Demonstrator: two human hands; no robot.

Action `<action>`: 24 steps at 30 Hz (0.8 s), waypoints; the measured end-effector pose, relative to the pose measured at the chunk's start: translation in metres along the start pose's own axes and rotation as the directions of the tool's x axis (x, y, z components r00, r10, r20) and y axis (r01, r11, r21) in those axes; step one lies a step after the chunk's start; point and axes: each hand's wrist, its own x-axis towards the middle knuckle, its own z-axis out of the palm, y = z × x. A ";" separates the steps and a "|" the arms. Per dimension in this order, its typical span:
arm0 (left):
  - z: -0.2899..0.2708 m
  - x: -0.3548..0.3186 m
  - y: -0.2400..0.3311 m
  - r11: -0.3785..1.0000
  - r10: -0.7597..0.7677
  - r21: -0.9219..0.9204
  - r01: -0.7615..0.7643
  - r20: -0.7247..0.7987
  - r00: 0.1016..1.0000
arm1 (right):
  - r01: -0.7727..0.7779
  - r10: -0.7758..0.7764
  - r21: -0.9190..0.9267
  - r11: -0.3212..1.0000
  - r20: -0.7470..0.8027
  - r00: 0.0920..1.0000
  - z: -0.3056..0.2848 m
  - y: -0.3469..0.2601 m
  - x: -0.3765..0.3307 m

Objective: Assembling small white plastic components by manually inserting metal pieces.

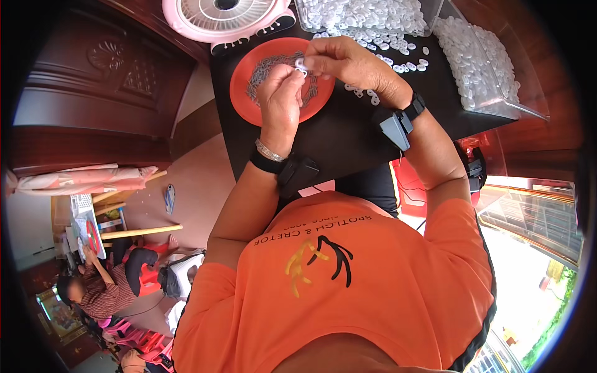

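Note:
Above a round red-orange basin [239, 93] my two hands meet at a small white plastic oval piece [301, 66]. My left hand [281, 102] has its thumb and fingers closed on the piece from below. From the right, my right hand [353, 65] pinches at the same piece with thumb and forefinger. Whether a small metal part is also between the fingertips is too small to tell. Many thin grey metal pieces [266, 69] fill the basin under my hands. Loose white ovals with holes [398, 45] lie on the black table [348, 146] beyond my right wrist.
A pink fan [227, 15] stands behind the basin. Clear bins of white ovals [367, 15] sit at the back, and another heap [476, 65] fills a clear container at right. At far left, another person [109, 289] sits by a small table. A slipper [170, 199] lies on the floor.

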 end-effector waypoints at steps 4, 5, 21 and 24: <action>-0.001 0.000 0.000 1.000 0.020 -0.009 -0.020 -0.012 1.000 | 0.000 0.000 -0.077 0.997 0.006 1.000 0.006 -0.005 -0.001; -0.001 0.000 0.000 1.000 0.024 -0.020 -0.024 -0.015 1.000 | -0.009 0.008 -0.072 0.997 -0.009 1.000 0.007 -0.006 -0.001; -0.004 0.000 0.005 0.991 -0.035 -0.128 0.034 -0.004 0.999 | 0.097 -0.124 -0.288 0.953 -0.074 0.990 0.019 -0.017 -0.006; 0.001 -0.001 0.010 0.984 -0.096 -0.161 0.073 -0.138 0.986 | 0.226 -0.384 -0.559 0.798 -0.183 0.905 0.035 -0.009 -0.005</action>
